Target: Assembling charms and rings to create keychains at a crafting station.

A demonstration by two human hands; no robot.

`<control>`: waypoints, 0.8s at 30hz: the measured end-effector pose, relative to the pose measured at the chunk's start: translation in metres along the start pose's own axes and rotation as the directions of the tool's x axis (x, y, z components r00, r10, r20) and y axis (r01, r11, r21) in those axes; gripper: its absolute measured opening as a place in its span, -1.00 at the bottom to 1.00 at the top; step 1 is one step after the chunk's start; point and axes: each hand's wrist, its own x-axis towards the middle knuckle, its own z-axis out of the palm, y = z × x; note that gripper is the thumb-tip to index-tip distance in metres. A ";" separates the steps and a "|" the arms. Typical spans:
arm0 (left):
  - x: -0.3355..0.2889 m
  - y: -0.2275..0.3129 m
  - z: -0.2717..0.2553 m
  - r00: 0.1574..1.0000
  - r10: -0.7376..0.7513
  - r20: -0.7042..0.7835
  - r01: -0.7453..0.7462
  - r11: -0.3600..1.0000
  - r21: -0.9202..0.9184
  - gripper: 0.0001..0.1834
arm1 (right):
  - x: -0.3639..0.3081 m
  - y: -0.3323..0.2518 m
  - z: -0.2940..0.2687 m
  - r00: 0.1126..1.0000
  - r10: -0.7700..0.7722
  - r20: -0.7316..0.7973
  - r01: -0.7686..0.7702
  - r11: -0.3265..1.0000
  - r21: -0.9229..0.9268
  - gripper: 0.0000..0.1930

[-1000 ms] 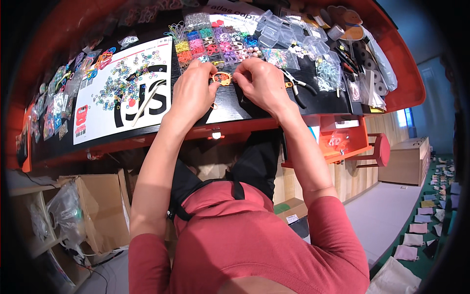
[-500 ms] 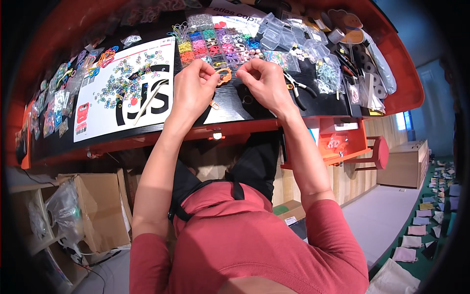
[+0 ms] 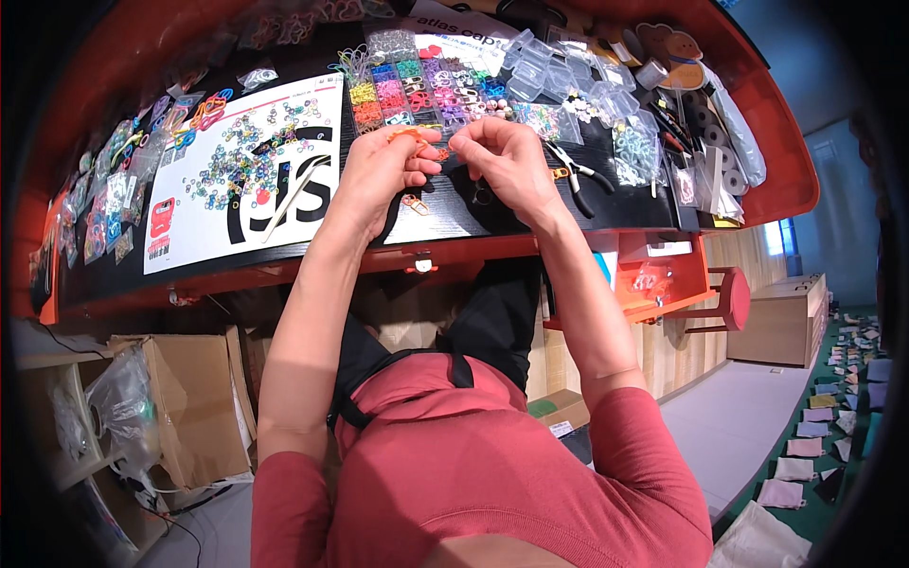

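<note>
My left hand [image 3: 377, 175] is closed, fingers curled, with an orange plastic chain loop [image 3: 407, 136] draped over the fingertips. Facing it, my right hand [image 3: 516, 168] pinches thumb and forefinger together. Whatever sits in that pinch is too small to make out. A small orange link [image 3: 443, 154] shows in the gap between the hands. Below them on the black table lies an orange clasp [image 3: 415, 204]. Just beyond my fingers stands the divided bead box [image 3: 390, 87], its compartments filled with coloured pieces. Black-handled pliers [image 3: 587, 180] rest beside my right hand.
On the left, a white printed sheet [image 3: 180, 222] carries many loose small rings and a pale stick. Bags of coloured pieces [image 3: 118, 204] line the far left. Clear plastic boxes [image 3: 532, 71] and bags crowd the back right. An open orange drawer [image 3: 668, 293] juts out below the table's right.
My left hand has turned, and the orange chain loop now lies across its fingertips instead of hanging between the hands. My right hand has shifted slightly left.
</note>
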 end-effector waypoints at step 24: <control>0.009 -0.018 0.015 0.970 0.211 -0.120 -0.160 0.929 0.333 -0.86 | -0.008 0.003 0.006 0.984 -0.107 -0.140 0.099 0.993 -0.063 -0.86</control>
